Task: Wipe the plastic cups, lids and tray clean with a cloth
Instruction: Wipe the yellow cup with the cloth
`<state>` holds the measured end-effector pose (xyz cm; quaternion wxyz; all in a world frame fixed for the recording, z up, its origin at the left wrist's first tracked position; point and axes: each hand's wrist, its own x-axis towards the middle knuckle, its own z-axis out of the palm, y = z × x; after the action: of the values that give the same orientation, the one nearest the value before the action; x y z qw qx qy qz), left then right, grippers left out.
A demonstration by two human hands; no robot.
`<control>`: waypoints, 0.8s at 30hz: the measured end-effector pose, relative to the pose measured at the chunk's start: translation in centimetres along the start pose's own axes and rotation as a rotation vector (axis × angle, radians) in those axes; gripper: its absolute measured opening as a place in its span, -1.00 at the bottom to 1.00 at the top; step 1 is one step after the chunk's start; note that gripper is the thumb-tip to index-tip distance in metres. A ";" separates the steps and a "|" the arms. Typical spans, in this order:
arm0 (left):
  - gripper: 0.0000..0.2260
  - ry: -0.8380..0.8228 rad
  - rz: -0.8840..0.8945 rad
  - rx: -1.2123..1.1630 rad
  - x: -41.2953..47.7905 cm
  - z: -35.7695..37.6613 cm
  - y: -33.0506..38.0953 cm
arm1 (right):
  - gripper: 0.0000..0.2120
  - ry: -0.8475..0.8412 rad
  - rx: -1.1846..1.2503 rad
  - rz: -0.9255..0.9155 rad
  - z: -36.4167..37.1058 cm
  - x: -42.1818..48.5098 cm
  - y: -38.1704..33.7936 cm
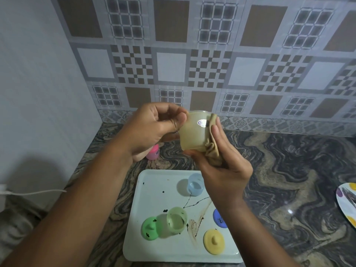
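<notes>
I hold a pale yellow translucent cup (pixel 193 132) up over the counter. My left hand (pixel 154 128) pinches its left rim. My right hand (pixel 221 162) presses a beige cloth (pixel 212 145) against the cup's right side and base. Below lies a white tray (pixel 158 245) with dark spots and a brown smear. On it are a blue cup (pixel 195 185), a green cup (pixel 176 219), a green lid (pixel 150 228), a yellow lid (pixel 213 241) and a blue lid (pixel 219 218), half hidden by my right wrist.
A pink cup with its lid (pixel 154 152) stands on the marbled counter (pixel 289 170) behind my left hand. A patterned plate (pixel 346 203) pokes in at the right edge. A white cable (pixel 28 192) runs along the left wall. Tiled wall at the back.
</notes>
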<state>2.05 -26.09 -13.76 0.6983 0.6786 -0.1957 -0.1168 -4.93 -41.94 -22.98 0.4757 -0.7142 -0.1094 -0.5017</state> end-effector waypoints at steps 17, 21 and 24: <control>-0.93 0.214 0.132 0.633 2.8 -3.1 -5.7 | -0.53 -0.189 -0.201 0.063 1.4 -0.5 7.9; -0.91 0.259 0.166 0.866 4.5 -2.9 -10.6 | -0.50 -0.370 -0.287 0.089 2.8 -0.7 12.2; -0.88 0.224 0.125 1.016 6.2 -3.1 -14.6 | -0.47 -0.535 -0.356 0.132 4.3 -1.0 15.2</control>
<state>10.49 -26.68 -27.58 0.3033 0.9271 -0.1919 0.1083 6.92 -46.18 -32.64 0.3291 -0.8982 -0.0946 -0.2755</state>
